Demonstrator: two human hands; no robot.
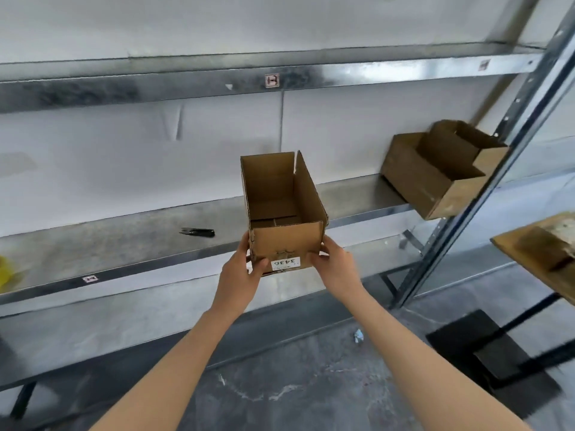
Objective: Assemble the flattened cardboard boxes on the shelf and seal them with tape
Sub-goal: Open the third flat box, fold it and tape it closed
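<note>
holding the box (pixel 286 209) two-handed at its near end: left grip (pixel 245 270) is curled round the lower-left corner, right grip (pixel 335 265) round the lower-right corner, thumbs on the front panel either side of the upside-down label (pixel 285 263). both grips are closed on cardboard, neither free.

the box runs up and away from the grips. long axis points straight off the person toward the back of the shelf (pixel 124 270), open top up, two flaps standing at the far and right sides. floor flaps look folded in; can't see any tape on them from here.

the near end hangs at the shelf's front lip. can't tell if the far end rests on the shelf deck or floats above it.

judgement: next move is a straight push forward and down, long axis first, both grips sharing it evenly. landing spot ahead is free.

off-axis: black hand tool (pixel 197 232) lies on the shelf to the left, nearer the left grip. nested boxes (pixel 435 175) sit at the shelf's right end, nearer the right grip, well apart from the held box. yellow blur (pixel 4 272) at far left, can't identify it. no tape roll made out.
</note>
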